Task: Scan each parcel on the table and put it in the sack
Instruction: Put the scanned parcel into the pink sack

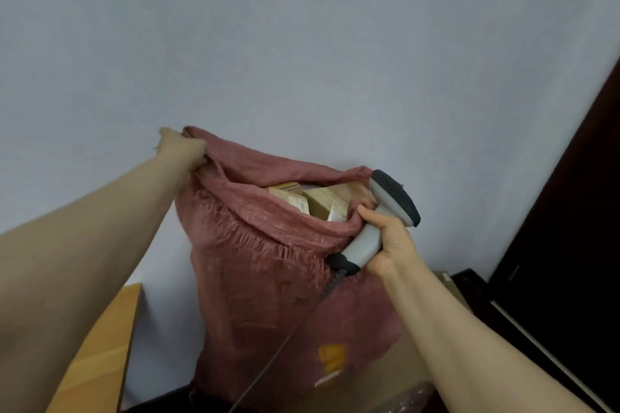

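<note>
A tall dusty-red woven sack (pixel 268 295) stands against the pale wall, its mouth held wide. My left hand (pixel 186 149) grips the sack's rim at its upper left corner and pulls it up. My right hand (pixel 389 241) grips the handle of a grey barcode scanner (pixel 385 214), and its fingers also press the sack's rim at the right. The scanner's dark head points up and to the right; its cable (pixel 285 342) hangs down across the sack. Several cardboard parcels (pixel 318 201) with labels lie inside the sack near the top.
A wooden table corner (pixel 100 355) shows at lower left. A large cardboard box (pixel 396 375) stands behind the sack at lower right. A dark door or cabinet (pixel 563 245) fills the right side. The wall is bare.
</note>
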The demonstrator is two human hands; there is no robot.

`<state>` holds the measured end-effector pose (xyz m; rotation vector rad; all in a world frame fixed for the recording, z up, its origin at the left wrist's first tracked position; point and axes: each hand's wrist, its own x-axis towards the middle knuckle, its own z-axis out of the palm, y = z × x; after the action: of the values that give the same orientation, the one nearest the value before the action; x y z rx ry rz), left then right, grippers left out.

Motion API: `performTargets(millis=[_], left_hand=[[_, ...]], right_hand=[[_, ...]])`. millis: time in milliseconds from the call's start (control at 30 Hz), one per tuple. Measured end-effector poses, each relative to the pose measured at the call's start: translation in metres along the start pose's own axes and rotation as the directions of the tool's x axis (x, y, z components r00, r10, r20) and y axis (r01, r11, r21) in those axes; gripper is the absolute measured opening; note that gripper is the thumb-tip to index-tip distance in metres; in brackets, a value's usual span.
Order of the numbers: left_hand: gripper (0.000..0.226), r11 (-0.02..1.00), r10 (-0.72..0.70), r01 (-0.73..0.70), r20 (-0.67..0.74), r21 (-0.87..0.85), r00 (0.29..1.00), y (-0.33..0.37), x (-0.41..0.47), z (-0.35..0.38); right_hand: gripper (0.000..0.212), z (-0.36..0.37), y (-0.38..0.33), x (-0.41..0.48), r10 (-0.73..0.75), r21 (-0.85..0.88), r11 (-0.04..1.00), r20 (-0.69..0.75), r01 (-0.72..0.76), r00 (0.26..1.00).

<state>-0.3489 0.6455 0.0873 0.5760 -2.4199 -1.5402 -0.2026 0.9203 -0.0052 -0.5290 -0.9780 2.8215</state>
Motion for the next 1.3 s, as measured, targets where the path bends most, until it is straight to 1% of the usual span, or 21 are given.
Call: performTargets(millis=[33, 67, 133, 167, 233, 300, 367, 400, 467, 533, 600, 700, 767, 833, 900, 933, 1000, 1067, 1133, 1200, 1300], left_hand=[[0.088, 0.982, -0.046, 0.039, 0.035, 0.187, 0.998, -0.004, -0.009, 0.009], [0.103, 0.932, -0.019, -0.007, 0.068, 0.363, 0.997, 0.001, -0.026, 0.018], [0.1, 0.76, 0.138, -0.277, 0.271, 0.588, 0.953, 0.013, -0.072, 0.038], [0.101, 0.681, 0.193, -0.456, 0.461, 0.573, 0.866, 0.02, -0.094, 0.047], [0.117, 0.494, 0.164, -0.765, 0.82, 0.413, 0.548, 0.023, -0.13, 0.066], [0.124, 0.172, 0.073, -0.945, 0.953, 0.279, 0.295, 0.011, -0.153, 0.084], [0.101, -0.118, 0.163, -0.968, 0.966, 0.22, 0.2, -0.004, -0.163, 0.101], [0.08, -0.122, 0.254, -0.974, 0.954, 0.193, 0.157, -0.009, -0.163, 0.107], [0.046, 0.053, 0.42, -0.982, 0.888, 0.183, 0.189, -0.007, -0.154, 0.111], [0.025, 0.257, 0.534, -0.93, 0.763, 0.264, 0.364, 0.012, -0.134, 0.108], [0.022, 0.37, 0.584, -0.852, 0.62, 0.371, 0.523, 0.028, -0.112, 0.102], [0.024, 0.343, 0.486, -0.727, 0.55, 0.594, 0.679, 0.016, -0.095, 0.098], [0.029, 0.271, 0.418, -0.677, 0.55, 0.685, 0.723, 0.001, -0.099, 0.102], [0.039, 0.211, 0.435, -0.694, 0.57, 0.689, 0.697, -0.001, -0.108, 0.109], [0.047, 0.119, 0.53, -0.793, 0.637, 0.597, 0.56, 0.006, -0.123, 0.116], [0.047, 0.033, 0.611, -0.867, 0.677, 0.497, 0.411, 0.009, -0.131, 0.119], [0.047, -0.229, 0.722, -0.94, 0.692, 0.254, 0.011, 0.006, -0.151, 0.129], [0.054, -0.439, 0.606, -0.891, 0.769, 0.113, -0.201, -0.007, -0.169, 0.145], [0.057, -0.521, 0.369, -0.851, 0.916, 0.065, -0.156, -0.018, -0.179, 0.163], [0.057, -0.448, 0.185, -0.886, 0.982, 0.119, 0.038, -0.023, -0.179, 0.18], [0.047, -0.259, 0.181, -0.939, 0.966, 0.228, 0.184, -0.015, -0.175, 0.202]], right_hand=[[0.032, -0.003, 0.001, 0.001, 0.007, 0.01, 1.0, -0.034, -0.007, 0.999], [0.033, -0.006, 0.002, 0.001, 0.019, 0.003, 1.0, -0.052, -0.019, 0.998], [0.013, -0.013, 0.0, -0.004, 0.037, -0.002, 0.999, -0.05, -0.037, 0.998], [0.015, -0.017, -0.002, -0.006, 0.051, 0.013, 0.999, -0.035, -0.051, 0.998], [0.018, -0.025, -0.006, -0.014, 0.078, 0.027, 0.997, 0.008, -0.078, 0.997], [0.017, -0.036, -0.012, -0.019, 0.085, 0.021, 0.996, -0.005, -0.085, 0.996], [0.018, -0.05, -0.016, -0.023, 0.076, 0.034, 0.997, -0.058, -0.074, 0.995], [0.02, -0.058, -0.018, -0.025, 0.066, 0.034, 0.997, -0.086, -0.064, 0.994], [0.021, -0.074, -0.02, -0.027, 0.058, 0.015, 0.998, -0.135, -0.056, 0.989], [0.021, -0.086, -0.021, -0.031, 0.061, 0.016, 0.998, -0.156, -0.06, 0.986], [0.02, -0.093, -0.023, -0.033, 0.059, 0.025, 0.998, -0.171, -0.055, 0.983], [0.02, -0.094, -0.021, -0.033, 0.069, 0.021, 0.998, -0.176, -0.067, 0.982], [0.02, -0.093, -0.018, -0.033, 0.086, 0.013, 0.996, -0.167, -0.085, 0.982], [0.019, -0.091, -0.016, -0.033, 0.104, 0.0, 0.994, -0.162, -0.105, 0.981], [0.019, -0.09, -0.015, -0.032, 0.115, 0.003, 0.993, -0.169, -0.116, 0.979], [0.02, -0.09, -0.015, -0.03, 0.12, 0.011, 0.993, -0.174, -0.12, 0.977], [0.021, -0.092, -0.013, -0.028, 0.124, 0.036, 0.992, -0.177, -0.12, 0.976], [0.024, -0.095, -0.011, -0.025, 0.114, 0.072, 0.992, -0.174, -0.103, 0.978], [0.031, -0.1, -0.009, -0.025, 0.096, 0.109, 0.991, -0.157, -0.079, 0.983], [0.03, -0.108, -0.009, -0.025, 0.086, 0.121, 0.99, -0.176, -0.065, 0.981], [0.025, -0.122, -0.008, -0.028, 0.105, 0.131, 0.988, -0.224, -0.077, 0.969]])
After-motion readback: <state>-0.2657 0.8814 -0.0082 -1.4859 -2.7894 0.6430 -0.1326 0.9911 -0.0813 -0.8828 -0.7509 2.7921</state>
